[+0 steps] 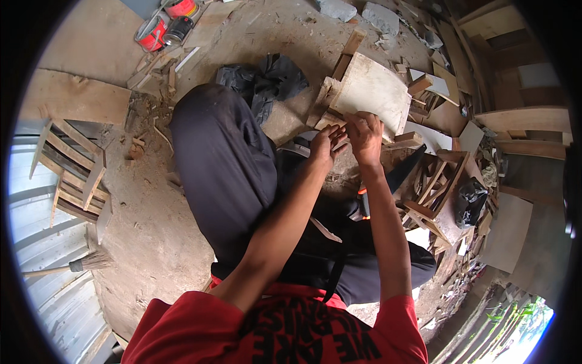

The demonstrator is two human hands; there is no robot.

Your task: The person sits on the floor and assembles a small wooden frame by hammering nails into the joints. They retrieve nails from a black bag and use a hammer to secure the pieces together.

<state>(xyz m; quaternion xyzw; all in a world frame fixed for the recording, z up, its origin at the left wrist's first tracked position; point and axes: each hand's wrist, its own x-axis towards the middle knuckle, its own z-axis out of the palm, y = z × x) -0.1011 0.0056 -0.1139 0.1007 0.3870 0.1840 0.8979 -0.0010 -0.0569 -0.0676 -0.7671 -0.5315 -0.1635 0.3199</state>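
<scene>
At the near edge of a pale, flat wooden board (373,91), my two hands are close together. My right hand (366,141) is bent down with its fingers pinched at the board's near corner; whatever is between them is hidden. Beside it, on the left, my left hand (326,145) has its fingers curled toward the right one, and I cannot make out what they hold. The board lies tilted on several rough wood blocks (327,97). Below my right forearm is a handsaw with an orange and black handle (364,200) and a dark blade (405,171).
A crumpled black plastic bag (267,79) lies beyond my raised knee. Red cans (151,33) stand at the far left. Wooden frames (76,167) and a broom (91,262) are at left. A small wooden frame (439,194) and wood scraps crowd the right, with concrete lumps (381,18) beyond.
</scene>
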